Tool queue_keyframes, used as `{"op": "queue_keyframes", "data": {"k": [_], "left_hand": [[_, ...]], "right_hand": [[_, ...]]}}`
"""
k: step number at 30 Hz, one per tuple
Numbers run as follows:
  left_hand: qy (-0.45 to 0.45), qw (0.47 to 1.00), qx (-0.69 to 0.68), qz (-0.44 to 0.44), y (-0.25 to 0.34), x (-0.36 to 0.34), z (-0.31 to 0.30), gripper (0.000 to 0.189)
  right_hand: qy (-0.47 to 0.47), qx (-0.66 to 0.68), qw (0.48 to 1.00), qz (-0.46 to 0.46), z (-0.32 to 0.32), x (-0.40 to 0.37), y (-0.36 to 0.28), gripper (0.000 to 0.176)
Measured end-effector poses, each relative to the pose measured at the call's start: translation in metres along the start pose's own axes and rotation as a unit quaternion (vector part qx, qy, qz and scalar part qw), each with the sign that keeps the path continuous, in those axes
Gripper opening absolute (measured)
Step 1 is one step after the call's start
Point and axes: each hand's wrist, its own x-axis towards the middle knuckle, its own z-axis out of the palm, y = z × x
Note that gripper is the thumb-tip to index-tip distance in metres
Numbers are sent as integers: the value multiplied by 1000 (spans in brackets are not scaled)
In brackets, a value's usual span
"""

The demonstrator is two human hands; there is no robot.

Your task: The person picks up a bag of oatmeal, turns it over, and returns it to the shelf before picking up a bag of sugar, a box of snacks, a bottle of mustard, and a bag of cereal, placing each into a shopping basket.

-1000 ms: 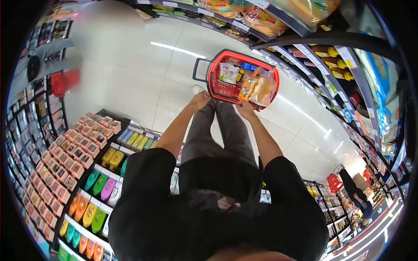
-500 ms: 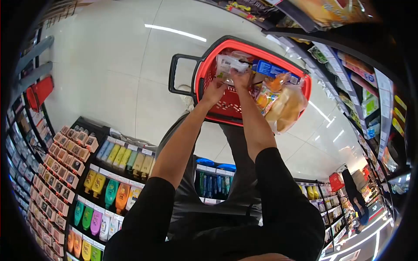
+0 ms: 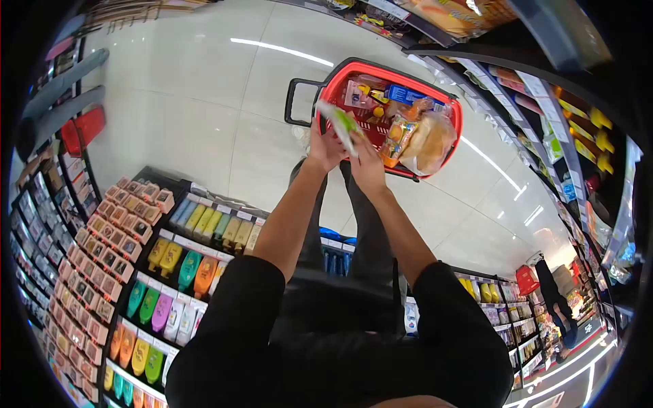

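A white and green plastic packet (image 3: 342, 125), blurred by motion, is held up between my two hands near the left end of the red shopping basket (image 3: 456, 129). My left hand (image 3: 326, 147) is closed on the packet's near left side. Fingers of my right hand (image 3: 367, 163) grip its lower right edge. Inside the basket lie a blue package (image 3: 407, 94), a clear bag of bread (image 3: 431, 143), a colourful snack packet (image 3: 396, 134) and a pinkish-white packet (image 3: 358, 94). The basket's black handle (image 3: 291, 102) sticks out to the left.
Shelves of colourful bottles (image 3: 162, 311) stand at lower left, beside rows of small pink boxes (image 3: 102, 251). More stocked shelves (image 3: 537, 129) line the right side. Another person's legs (image 3: 75, 76) and a red basket (image 3: 83, 129) are at far left; a person (image 3: 554, 299) is at lower right.
Both hands have come up from inside the basket, lifting the white and green packet toward me. Things that the packet and hands covered in the basket now show. The view has shifted slightly.
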Motion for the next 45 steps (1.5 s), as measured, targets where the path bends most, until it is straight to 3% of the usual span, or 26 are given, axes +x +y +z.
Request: {"op": "queue_keyframes", "data": {"k": [1,2,3,4,5,7,9,10,11,12,13,14,15,19,20,22,26,28,31,33,35,38,41,45], "left_hand": [[-120,991,-52,34,1,-15,5,70],[-129,983,-132,-5,3,-49,24,66],[-137,979,-148,-35,7,-73,44,63],[-153,983,-100,-33,10,-89,48,67],[-169,984,-52,-31,9,-107,51,71],[-220,975,-20,17,11,-158,91,71],[-256,957,-129,-46,15,-246,160,63],[-262,955,-137,-33,13,-275,178,65],[-273,953,-131,-33,10,-293,188,65],[-283,949,-134,-38,9,-310,195,69],[-290,946,-137,-46,7,-327,198,73],[-309,941,-129,-52,4,-340,202,72],[-318,938,-121,-65,1,-350,207,72],[-334,933,55,-120,9,-382,203,67],[-338,923,157,-94,10,-396,210,61],[-328,894,297,-63,8,-413,216,46],[-284,884,368,-44,-30,-435,224,45],[-298,820,480,89,-64,-434,225,45],[-301,829,463,89,-112,-430,235,45],[-303,828,463,91,-149,-428,248,43],[-339,836,429,54,-188,-425,261,44],[-362,814,444,95,-256,-426,283,45],[-403,770,482,110,-307,-435,306,46],[-363,741,548,139,-352,-433,320,45]], "right_hand": [[-35,-27,996,-79,-29,-15,-23,28],[-32,-25,996,-82,-52,-26,-46,28],[-30,-62,984,-167,-75,-38,-71,28],[-30,-101,963,-250,-100,-51,-98,28],[-29,-102,962,-251,-128,-64,-129,28],[-40,-90,979,-181,-176,-79,-183,23],[23,-95,982,-164,-201,-99,-212,32],[100,64,990,-70,-214,-101,-234,39],[171,224,959,23,-223,-104,-249,48],[116,348,926,93,-228,-109,-257,55],[125,346,926,88,-227,-114,-266,55],[83,538,822,167,-224,-116,-274,57],[39,700,674,231,-221,-119,-277,60],[86,672,689,258,-213,-141,-292,41],[115,666,689,261,-216,-148,-298,30],[132,657,700,245,-226,-165,-303,29],[139,624,743,201,-244,-200,-287,30],[134,608,761,180,-257,-216,-273,31],[150,589,770,193,-287,-246,-245,34],[145,640,717,236,-316,-274,-225,33],[153,654,700,243,-344,-311,-207,37],[73,656,739,136,-385,-364,-186,51],[89,625,765,124,-432,-396,-175,53],[87,629,760,137,-463,-422,-134,51]]}}
